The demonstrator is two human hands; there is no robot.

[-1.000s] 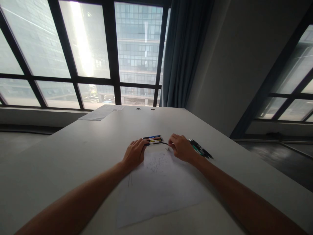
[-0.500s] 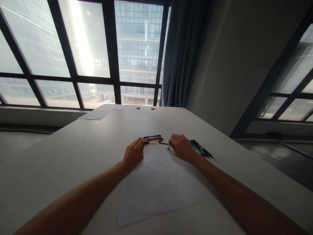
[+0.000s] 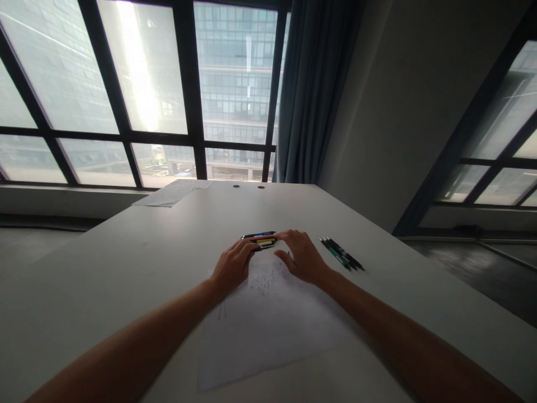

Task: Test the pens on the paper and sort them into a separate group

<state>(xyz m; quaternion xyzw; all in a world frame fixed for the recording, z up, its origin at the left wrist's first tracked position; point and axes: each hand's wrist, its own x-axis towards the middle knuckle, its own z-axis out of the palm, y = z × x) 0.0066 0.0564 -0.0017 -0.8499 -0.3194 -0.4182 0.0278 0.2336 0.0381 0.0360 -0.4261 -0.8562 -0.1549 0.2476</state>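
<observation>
My left hand [image 3: 233, 263] has its fingers closed over the left ends of several pens [image 3: 265, 240], among them a yellow one and dark ones, lying side by side. A blue pen [image 3: 260, 234] lies at the far side of this group. My right hand [image 3: 302, 257] is at the group's right ends, thumb and fingers spread apart, fingertips by the pen tips. Beneath the hands lies a white sheet of paper [image 3: 268, 336] with scribbled marks near its top. A small object by the right thumb is mostly hidden.
To the right of my right hand, several black pens and a green pen [image 3: 339, 258] lie in a slanted row on the white table [image 3: 126, 280]. More paper sheets [image 3: 161, 196] lie at the far left. Windows and a blue curtain [image 3: 304, 95] stand beyond.
My right hand has let go of the thin dark pen it pinched, opened and shifted slightly left to the pens' ends. That pen now lies closer in with the group under my left hand.
</observation>
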